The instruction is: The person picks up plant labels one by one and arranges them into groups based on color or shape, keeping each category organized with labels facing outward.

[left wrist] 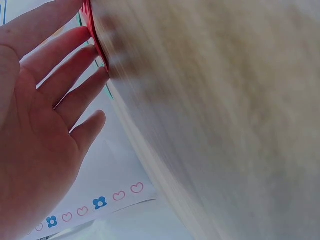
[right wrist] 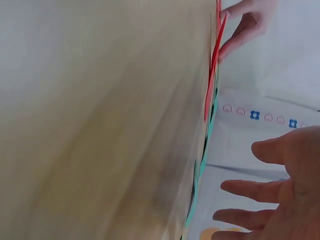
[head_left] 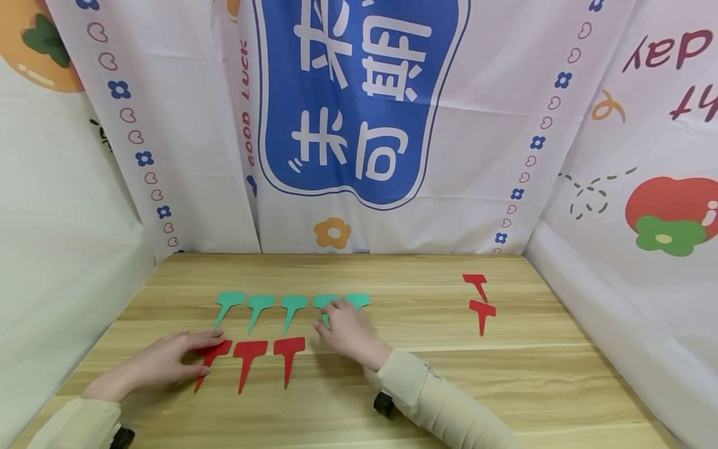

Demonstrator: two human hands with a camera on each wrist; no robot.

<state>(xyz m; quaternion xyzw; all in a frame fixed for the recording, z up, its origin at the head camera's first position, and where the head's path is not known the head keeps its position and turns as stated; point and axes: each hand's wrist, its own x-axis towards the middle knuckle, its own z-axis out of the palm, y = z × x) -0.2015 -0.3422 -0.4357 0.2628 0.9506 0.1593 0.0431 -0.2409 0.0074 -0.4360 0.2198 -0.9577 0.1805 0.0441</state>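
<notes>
Left hand [head_left: 168,362] presses flat fingers on the leftmost red tag [head_left: 210,360]; right hand [head_left: 348,330] (relaxed) rests beside the green row [head_left: 291,304], likely to nudge it askew

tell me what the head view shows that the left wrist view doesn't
Only the head view shows the layout: five green tags in a row, three red tags in front of them, two more red tags apart at the right, and the right hand on the green row. Only the left wrist view shows the left hand's open palm with straight fingers. Both show the left hand touching a red tag on the wooden table.
</notes>
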